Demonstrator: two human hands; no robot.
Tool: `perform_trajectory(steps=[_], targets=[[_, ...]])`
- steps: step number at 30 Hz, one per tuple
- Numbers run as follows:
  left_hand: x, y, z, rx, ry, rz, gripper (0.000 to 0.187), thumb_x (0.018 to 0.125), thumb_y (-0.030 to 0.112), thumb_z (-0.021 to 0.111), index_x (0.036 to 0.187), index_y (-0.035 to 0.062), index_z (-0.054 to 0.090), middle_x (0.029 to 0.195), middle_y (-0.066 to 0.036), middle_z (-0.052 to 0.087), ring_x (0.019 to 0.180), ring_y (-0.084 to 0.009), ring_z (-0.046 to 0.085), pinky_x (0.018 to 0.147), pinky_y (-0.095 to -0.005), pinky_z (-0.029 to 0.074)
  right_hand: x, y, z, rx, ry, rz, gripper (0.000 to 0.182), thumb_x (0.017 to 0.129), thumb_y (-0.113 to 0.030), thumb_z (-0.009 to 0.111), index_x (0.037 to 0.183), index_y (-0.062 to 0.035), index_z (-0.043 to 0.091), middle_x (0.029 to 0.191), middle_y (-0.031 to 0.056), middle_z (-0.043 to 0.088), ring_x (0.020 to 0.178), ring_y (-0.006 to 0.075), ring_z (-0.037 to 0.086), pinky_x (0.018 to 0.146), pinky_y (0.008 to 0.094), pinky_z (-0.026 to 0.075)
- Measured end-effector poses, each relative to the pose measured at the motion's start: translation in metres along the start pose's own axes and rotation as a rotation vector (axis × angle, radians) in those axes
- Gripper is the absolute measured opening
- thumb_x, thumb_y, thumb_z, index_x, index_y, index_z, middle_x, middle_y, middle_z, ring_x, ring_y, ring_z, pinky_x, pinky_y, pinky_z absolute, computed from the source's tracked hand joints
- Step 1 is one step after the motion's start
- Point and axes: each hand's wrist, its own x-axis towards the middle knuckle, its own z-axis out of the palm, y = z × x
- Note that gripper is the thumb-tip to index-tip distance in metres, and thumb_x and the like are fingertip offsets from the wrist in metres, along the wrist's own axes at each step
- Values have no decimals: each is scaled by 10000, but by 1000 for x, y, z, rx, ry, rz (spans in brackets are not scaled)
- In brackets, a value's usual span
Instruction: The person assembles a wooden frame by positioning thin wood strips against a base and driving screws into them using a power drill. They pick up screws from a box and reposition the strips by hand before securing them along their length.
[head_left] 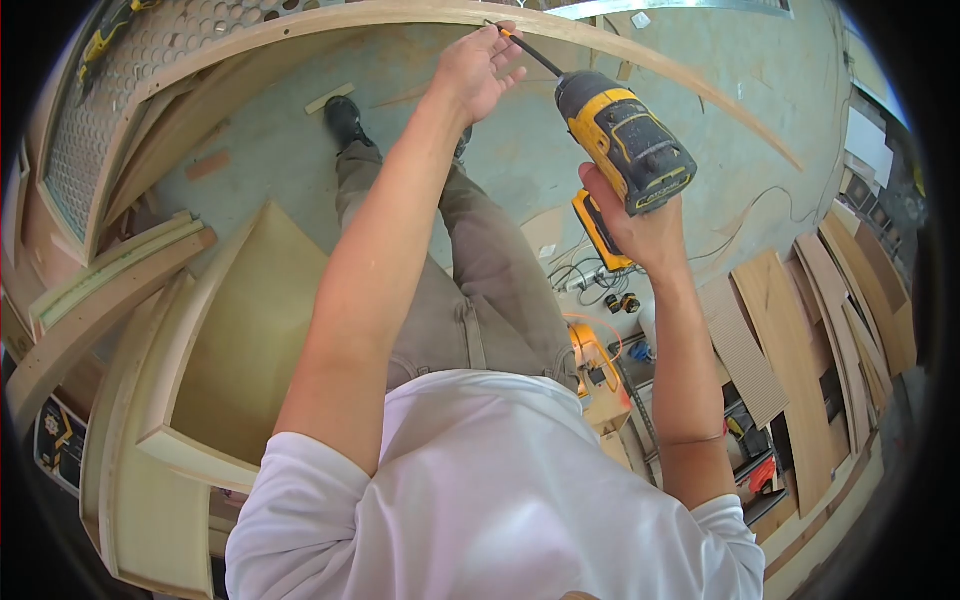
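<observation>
My right hand [640, 225] is wrapped round the grip of a yellow-and-black cordless impact driver [625, 140], whose battery shows below the palm. A long dark bit [535, 55] with a yellow collar runs from the driver up and left to my left hand [475, 75]. There, thumb and forefinger pinch at the bit's end, around what looks like a small dark screw [490, 23]; the other fingers are loosely curled. Bit tip and fingertips overlap the edge of a long curved wooden strip [400, 14] at the top of the view.
A perforated panel [190, 45] fills the upper left, with another yellow tool [100, 45] on it. Curved wooden frames [215, 330] stand at left. Boards [780, 370] lean at lower right. Cables [590, 280] and an orange tool [595, 355] lie by my right leg.
</observation>
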Motion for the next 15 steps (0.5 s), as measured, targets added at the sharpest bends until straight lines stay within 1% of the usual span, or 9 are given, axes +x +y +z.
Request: perform_trajectory(steps=[1,4,7,10,11,14,15], targets=[[1,0,0,0,5,1,247,1083,259,475,1177,88,626,1210,-56,571,1158,-218,487,1044,-487,432,1,-1,-1,8,-10,13,234,845,-114,769,1048,-12,715,967,147,758,875,298,739,771,373,569],[3,-1,-1,-15,11,3,253,1080,256,489,1191,75,627,1198,-61,557,1162,-221,488,1047,-488,430,6,-2,-5,-56,-17,-40,253,844,-111,771,1068,-7,715,971,152,763,881,291,745,775,364,571],[5,-3,0,-45,16,1,265,1079,258,496,1209,67,627,1178,-65,538,1169,-221,489,1046,-488,430,10,-5,-10,-29,-17,-52,264,847,-118,773,1081,-10,714,967,150,764,874,273,746,772,356,569],[8,-4,-1,-82,9,-4,272,1079,260,500,1214,62,630,1162,-67,517,1177,-222,487,1038,-486,431,16,-20,-19,-18,-58,54,282,848,-129,776,1100,-19,713,978,151,763,885,252,743,782,352,564],[8,-5,-1,-94,5,-7,274,1079,260,501,1213,60,631,1157,-67,510,1180,-222,486,1035,-485,432,18,-22,-21,-21,-60,50,287,849,-137,775,1103,-19,711,974,149,761,878,246,738,784,354,562],[8,-5,0,-89,31,-2,289,1074,274,514,1209,46,629,1146,-49,543,1142,-219,516,987,-471,460,28,-32,-28,-67,-83,61,304,854,-163,773,1112,-18,704,959,142,756,852,236,720,787,362,556],[8,-4,0,9,56,26,280,1068,275,525,1197,53,636,1115,-55,573,1096,-228,544,958,-465,475,32,-37,-32,-108,-104,86,312,855,-172,773,1115,-17,700,953,141,753,840,237,713,787,366,554]])
